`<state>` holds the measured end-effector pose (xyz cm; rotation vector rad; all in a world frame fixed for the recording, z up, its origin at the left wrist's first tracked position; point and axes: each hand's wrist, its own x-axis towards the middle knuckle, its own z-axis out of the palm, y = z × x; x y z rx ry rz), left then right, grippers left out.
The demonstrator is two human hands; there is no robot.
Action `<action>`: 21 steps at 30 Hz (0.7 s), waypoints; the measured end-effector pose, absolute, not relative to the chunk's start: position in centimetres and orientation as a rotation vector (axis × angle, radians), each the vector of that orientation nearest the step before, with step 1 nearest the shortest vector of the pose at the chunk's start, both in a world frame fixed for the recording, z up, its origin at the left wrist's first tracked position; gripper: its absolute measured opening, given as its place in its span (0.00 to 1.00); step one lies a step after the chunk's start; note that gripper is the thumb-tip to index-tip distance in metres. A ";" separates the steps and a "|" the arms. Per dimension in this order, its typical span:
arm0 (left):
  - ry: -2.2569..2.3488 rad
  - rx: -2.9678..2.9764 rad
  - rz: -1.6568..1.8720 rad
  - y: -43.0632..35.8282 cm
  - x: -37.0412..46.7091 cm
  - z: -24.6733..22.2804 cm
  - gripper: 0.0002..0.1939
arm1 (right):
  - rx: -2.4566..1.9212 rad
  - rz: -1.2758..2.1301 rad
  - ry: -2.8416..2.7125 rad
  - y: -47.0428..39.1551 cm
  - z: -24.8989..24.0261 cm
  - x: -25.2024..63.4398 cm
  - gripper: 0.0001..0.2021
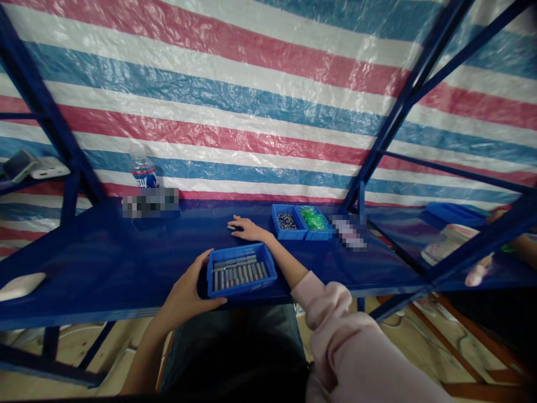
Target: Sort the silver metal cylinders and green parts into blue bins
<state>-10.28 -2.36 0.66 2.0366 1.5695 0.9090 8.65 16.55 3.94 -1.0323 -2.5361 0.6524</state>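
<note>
My left hand (191, 294) grips the left end of a blue plastic bin (243, 289), thumb along the near side and fingers at the far corner. Inside the bin, short grey metal pieces (239, 274) lie in rows. Beyond the bin, my right hand (247, 228) is low over the blue table, its fingers closed around a small grey piece (231, 227) that shows at the thumb. Just right of that hand stand two smaller blue bins: one bin (277, 230) holds small metal parts (287, 221), the other bin (318, 235) green, clear-looking parts (311, 218).
A plastic bottle (143, 170) stands at the back left of the table (104, 252). A white rounded object (22, 285) lies at the left edge. Blue frame posts (384, 131) rise at both sides before a striped sheet (235, 112). At right, another person's arm (524, 246) shows beside a white tub (447, 246).
</note>
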 end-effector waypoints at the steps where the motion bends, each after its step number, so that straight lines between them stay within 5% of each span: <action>1: 1.572 2.035 0.903 -2.4 -10.3 0.7 0.50 | -1.020 0.665 -2.523 16.7 3.6 8.8 0.19; 12: 1.548 2.017 0.882 -2.4 -10.2 0.8 0.50 | -0.934 0.813 -2.168 16.7 1.6 9.8 0.03; 21: 1.574 2.005 0.896 -2.4 -10.0 0.9 0.50 | -0.947 0.946 -1.687 16.0 0.5 12.0 0.13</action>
